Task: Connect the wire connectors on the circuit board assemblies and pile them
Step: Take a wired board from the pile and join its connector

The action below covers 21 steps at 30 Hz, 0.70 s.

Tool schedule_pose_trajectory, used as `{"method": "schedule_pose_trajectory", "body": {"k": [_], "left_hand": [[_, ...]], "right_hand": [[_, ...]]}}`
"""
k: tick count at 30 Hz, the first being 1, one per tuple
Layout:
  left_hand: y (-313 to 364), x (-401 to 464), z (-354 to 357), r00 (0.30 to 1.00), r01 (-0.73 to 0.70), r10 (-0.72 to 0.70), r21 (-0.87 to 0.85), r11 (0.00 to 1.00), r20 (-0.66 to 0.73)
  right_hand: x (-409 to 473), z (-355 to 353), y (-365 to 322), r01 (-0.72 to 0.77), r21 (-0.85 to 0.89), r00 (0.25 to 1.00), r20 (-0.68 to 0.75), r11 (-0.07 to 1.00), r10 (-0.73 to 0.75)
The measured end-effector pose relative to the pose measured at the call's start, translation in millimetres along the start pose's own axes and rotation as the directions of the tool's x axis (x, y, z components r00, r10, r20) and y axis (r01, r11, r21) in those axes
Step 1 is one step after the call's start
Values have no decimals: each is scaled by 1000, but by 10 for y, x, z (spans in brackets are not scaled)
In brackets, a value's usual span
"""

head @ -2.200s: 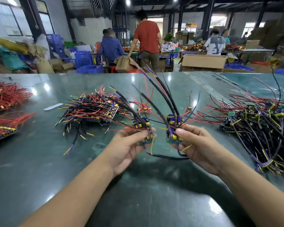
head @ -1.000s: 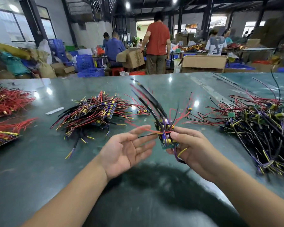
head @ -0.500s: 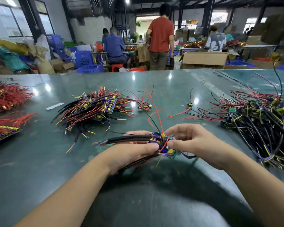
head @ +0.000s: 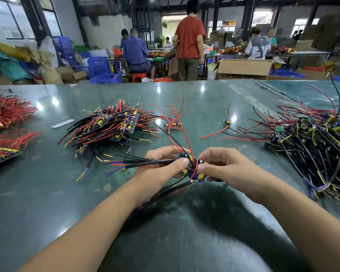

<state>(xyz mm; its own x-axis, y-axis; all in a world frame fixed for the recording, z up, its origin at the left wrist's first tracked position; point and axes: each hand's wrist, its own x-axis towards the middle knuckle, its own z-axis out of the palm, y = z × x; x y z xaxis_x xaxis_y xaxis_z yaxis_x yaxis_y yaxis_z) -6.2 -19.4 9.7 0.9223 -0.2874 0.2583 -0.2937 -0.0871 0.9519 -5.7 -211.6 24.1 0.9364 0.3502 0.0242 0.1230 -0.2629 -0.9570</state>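
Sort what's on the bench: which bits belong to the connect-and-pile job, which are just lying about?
In the job:
- board assembly, gripped by left hand and right hand
- stacked pile
- tangled heap

Lying about:
- red wire bundles
- white strip
- cardboard box
- blue crates

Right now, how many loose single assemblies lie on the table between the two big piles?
2: one small assembly just right of the left pile, another further right, near the right heap. Others may be hidden under the tangled wires.
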Motion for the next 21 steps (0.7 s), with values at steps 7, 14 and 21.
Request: {"method": "schedule_pose_trajectory", "body": {"k": [7, 14, 21], "left_hand": [[72, -44, -127, 989, 8, -7, -9, 1000, 149], [13, -49, 25, 996, -1, -3, -49, 999, -84], [-21, -59, -25, 992, 120, -127, -294, 948, -5]], "right_hand": [[-50, -39, -18, 52, 58, 994, 90, 997, -57], [-11, 9, 30, 64, 20, 997, 32, 998, -64], [-24, -4, 44, 85, 69, 988, 121, 994, -93]]}}
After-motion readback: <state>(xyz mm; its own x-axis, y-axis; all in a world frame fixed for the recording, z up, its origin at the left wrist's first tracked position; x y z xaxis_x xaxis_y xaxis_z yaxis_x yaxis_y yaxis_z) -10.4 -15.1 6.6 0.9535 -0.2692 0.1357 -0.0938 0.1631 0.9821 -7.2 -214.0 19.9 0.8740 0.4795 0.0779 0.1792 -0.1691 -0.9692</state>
